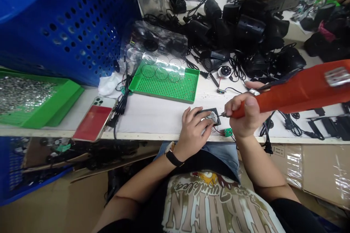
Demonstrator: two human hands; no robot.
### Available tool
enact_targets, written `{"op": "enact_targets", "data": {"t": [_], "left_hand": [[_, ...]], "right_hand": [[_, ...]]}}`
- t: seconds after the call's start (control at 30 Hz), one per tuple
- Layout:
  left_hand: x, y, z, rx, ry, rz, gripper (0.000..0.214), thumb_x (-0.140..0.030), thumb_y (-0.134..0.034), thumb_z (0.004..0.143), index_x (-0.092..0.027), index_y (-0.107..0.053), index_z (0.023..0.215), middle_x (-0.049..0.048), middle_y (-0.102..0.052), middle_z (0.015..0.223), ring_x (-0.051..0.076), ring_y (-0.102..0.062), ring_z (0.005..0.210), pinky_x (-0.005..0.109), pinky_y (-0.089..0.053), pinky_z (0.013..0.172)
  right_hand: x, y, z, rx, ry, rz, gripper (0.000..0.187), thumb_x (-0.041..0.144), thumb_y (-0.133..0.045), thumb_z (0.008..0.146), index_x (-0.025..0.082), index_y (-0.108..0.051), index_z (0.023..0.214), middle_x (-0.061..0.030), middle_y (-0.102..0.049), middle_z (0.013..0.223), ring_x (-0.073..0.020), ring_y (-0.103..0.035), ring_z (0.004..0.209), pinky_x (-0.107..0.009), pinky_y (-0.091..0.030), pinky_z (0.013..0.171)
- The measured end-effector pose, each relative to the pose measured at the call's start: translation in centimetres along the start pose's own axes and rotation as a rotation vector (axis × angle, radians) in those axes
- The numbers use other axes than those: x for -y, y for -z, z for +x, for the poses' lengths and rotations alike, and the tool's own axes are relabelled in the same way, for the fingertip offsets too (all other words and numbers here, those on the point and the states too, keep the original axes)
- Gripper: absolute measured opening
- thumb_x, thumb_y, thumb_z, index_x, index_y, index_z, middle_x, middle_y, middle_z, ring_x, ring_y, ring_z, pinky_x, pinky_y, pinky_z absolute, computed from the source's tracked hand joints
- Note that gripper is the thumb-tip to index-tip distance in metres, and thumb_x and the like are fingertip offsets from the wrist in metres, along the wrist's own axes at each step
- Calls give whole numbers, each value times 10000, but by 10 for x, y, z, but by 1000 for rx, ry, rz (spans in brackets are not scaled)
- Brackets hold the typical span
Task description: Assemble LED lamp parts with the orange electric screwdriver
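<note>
My right hand (247, 114) is wrapped round an orange-red power screwdriver (295, 89). Its bit points left, and the tip is at the right side of a small black square housing (218, 116). Over that housing lies my left hand (195, 125), fingers bent and holding it down on the bench. A silvery round part shows inside the housing, partly under the fingers. Thin wires run from it to a little green circuit board (228, 132) by the bench edge. Whether the bit touches a screw is too small to tell.
A green perforated tray (164, 93) with a few screws lies ahead, a plastic sheet over its back. To the left are a red phone (94, 122), a green screw bin (58, 98) and a blue crate (82, 18). Black devices and cables (226, 25) pile up behind.
</note>
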State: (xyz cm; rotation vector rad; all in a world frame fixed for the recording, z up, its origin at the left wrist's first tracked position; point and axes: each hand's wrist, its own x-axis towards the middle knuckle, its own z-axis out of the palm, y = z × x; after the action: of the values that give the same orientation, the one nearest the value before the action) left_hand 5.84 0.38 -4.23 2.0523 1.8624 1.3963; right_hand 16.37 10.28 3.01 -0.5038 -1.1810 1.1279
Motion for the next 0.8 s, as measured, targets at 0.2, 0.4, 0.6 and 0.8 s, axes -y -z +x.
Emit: {"op": "enact_targets", "data": {"t": [0.2,0.4,0.6,0.8], "left_hand": [[6,-9,-2,-9,-107,-28,161,-87,-608,952,-180,-680,1061,75,-763,1217,253,-657,1272,521,-491,1153],[11,-15,-10,10,-128,-72,234,-51,-606,945,-133,-663,1157,127,-731,1273,263,-644,1308,455,-592,1092],[12,-16,-13,16,-145,-52,273,-64,-614,950,-120,-643,1216,147,-710,1312,276,-609,1358,455,-597,1100],[12,-17,-16,34,-139,-27,306,-36,-645,919,-114,-655,1215,141,-705,1329,274,-608,1361,426,-576,1133]], "right_hand": [[-24,6,-4,39,-21,3,235,369,-758,862,224,-573,866,97,-544,566,-75,-505,369,-208,-410,365],[-32,10,-7,89,-43,-32,252,404,-745,880,228,-569,923,99,-539,580,-70,-505,382,-206,-420,381],[-32,11,-7,150,-49,-86,214,381,-725,910,237,-566,911,96,-562,593,-64,-516,406,-203,-445,415],[-39,12,-7,150,-55,-81,200,385,-727,906,264,-596,997,105,-527,561,-74,-492,396,-204,-421,384]]}}
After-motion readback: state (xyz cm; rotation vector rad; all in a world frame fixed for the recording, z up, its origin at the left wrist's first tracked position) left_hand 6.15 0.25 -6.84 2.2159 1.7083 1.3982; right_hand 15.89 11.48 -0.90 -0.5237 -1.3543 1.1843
